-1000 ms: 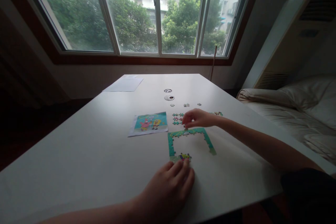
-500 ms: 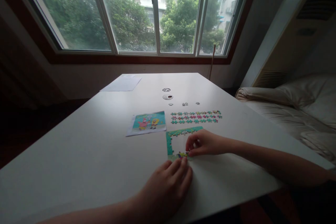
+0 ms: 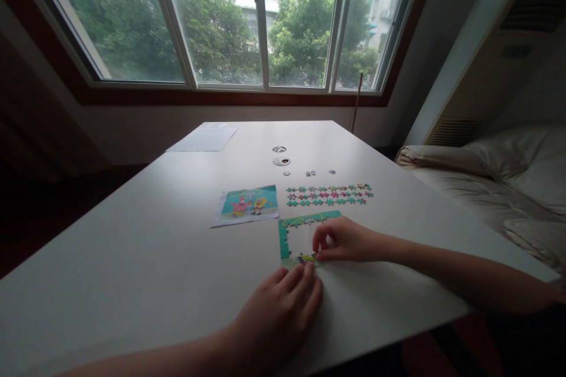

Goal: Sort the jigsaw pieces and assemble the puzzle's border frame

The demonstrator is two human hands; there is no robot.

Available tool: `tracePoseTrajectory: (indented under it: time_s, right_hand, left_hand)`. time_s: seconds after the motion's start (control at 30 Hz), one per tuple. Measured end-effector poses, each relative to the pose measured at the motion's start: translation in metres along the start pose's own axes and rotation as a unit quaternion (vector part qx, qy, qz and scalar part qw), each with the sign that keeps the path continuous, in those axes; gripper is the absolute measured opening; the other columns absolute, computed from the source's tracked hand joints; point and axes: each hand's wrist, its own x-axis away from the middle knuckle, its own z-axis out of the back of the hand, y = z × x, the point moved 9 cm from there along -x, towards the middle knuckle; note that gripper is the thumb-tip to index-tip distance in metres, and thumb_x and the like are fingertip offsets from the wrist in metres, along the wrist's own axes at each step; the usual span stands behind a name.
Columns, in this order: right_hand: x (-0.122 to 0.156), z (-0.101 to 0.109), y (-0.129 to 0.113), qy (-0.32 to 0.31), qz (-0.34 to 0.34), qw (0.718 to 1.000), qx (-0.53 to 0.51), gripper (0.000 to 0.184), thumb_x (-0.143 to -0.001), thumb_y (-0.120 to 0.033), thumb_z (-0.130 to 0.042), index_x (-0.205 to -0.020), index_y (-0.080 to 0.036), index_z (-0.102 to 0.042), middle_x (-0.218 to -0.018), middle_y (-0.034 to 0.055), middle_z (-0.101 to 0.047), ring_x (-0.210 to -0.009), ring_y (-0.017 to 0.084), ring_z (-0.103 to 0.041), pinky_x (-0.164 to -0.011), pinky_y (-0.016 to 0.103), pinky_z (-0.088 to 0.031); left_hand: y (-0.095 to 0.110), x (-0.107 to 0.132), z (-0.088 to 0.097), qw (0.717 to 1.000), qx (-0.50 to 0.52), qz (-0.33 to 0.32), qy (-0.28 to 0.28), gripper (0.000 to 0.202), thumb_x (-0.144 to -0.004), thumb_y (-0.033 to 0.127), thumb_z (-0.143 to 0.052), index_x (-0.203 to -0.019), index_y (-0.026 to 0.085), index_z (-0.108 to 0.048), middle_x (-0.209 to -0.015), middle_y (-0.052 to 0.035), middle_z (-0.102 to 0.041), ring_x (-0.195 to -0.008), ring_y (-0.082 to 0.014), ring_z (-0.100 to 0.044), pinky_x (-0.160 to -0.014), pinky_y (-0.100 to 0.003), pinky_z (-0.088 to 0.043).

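Observation:
A jigsaw puzzle (image 3: pixel 283 242) lies on the white table with its border joined and its middle bare. My left hand (image 3: pixel 287 303) rests at its near edge, fingers stretched out and their tips on the bottom border. Over the puzzle's right side, my right hand (image 3: pixel 338 240) is pinched, thumb and forefinger meeting at the inner edge of the bottom border. A puzzle piece seems to be between them, mostly hidden by the fingers. Loose puzzle pieces (image 3: pixel 327 195) lie in three rows beyond the puzzle. To the left is a picture sheet (image 3: pixel 248 205) with cartoon figures.
Farther back on the table (image 3: pixel 154 235) are a few grey pieces (image 3: pixel 311 173) and two round flat items (image 3: pixel 282 161). White paper (image 3: pixel 203 139) lies at the far left corner. A pale sofa (image 3: pixel 477 182) stands to the right, and a window (image 3: pixel 265 23) is ahead.
The view has shifted very slightly. Both hands stay at the puzzle's bottom border, with only a tiny movement of the right fingers.

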Motion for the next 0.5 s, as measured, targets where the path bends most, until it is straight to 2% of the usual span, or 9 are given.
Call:
tracePoseTrajectory:
  time_s: [0.33, 0.5]
  right_hand:
    - [0.001, -0.001, -0.002, 0.005, 0.011, 1.0, 0.027, 0.012, -0.072, -0.028, -0.062, -0.08, -0.018, -0.063, -0.067, -0.0016, -0.059, -0.061, 0.009, -0.052, -0.059, 0.02, -0.037]
    - [0.003, 0.019, 0.0, -0.003, 0.008, 0.997, 0.071, 0.017, -0.075, -0.033, -0.06, -0.084, -0.019, -0.063, -0.07, 0.0, -0.06, -0.066, 0.012, -0.053, -0.065, 0.023, -0.038]
  left_hand:
    - [0.0, -0.002, -0.001, 1.0, 0.0, 0.001, -0.005, 0.025, -0.09, 0.015, -0.037, -0.108, 0.008, -0.053, -0.113, -0.0149, -0.057, -0.098, -0.0238, -0.054, -0.075, -0.033, -0.044]
    - [0.0, -0.001, 0.0, 1.0, -0.006, 0.002, -0.012, 0.025, -0.09, 0.016, -0.038, -0.109, 0.009, -0.052, -0.113, -0.0146, -0.056, -0.099, -0.0237, -0.054, -0.074, -0.033, -0.044]
